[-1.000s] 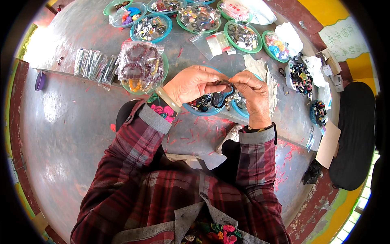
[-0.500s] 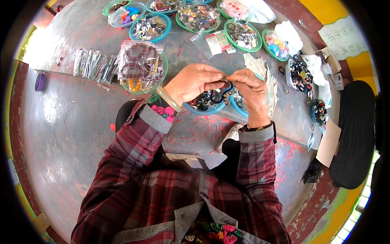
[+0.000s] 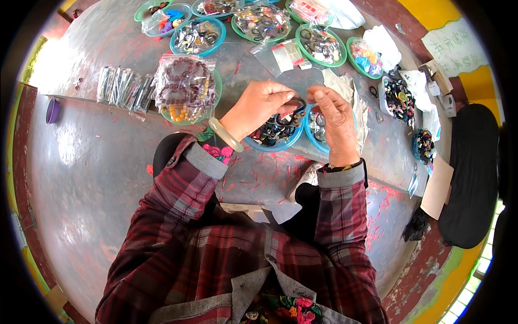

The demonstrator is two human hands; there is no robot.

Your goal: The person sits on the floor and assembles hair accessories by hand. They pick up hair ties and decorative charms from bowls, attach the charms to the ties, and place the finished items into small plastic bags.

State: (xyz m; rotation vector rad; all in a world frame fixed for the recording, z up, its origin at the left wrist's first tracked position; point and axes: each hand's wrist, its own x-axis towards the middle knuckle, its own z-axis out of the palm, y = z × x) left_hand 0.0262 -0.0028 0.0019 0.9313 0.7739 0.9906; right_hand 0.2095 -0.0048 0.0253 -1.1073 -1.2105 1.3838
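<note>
My left hand (image 3: 259,108), wearing a pale bangle (image 3: 225,135), pinches a dark hair tie (image 3: 298,107) between thumb and fingers. It hangs over a blue bowl (image 3: 280,147) of dark hair ties and small ornaments. Just to the right, my right hand (image 3: 339,121) is raised with thumb and fingertips drawn together; whatever they hold, if anything, is too small to make out. A gap shows between the two hands. Below my right hand stands a second blue bowl (image 3: 313,136) with small shiny pieces in it, partly covered by the hand.
A bag of dark red bead bracelets (image 3: 186,81) lies on a green bowl at left, beside a row of slim packets (image 3: 124,86). Bowls of bagged trinkets (image 3: 261,24) line the back. A grey cloth (image 3: 345,86) and a white basket (image 3: 386,102) sit at right.
My right hand has come away from the hair tie and moved slightly right, its fingers lifted. My left hand keeps the tie and has shifted a little left.
</note>
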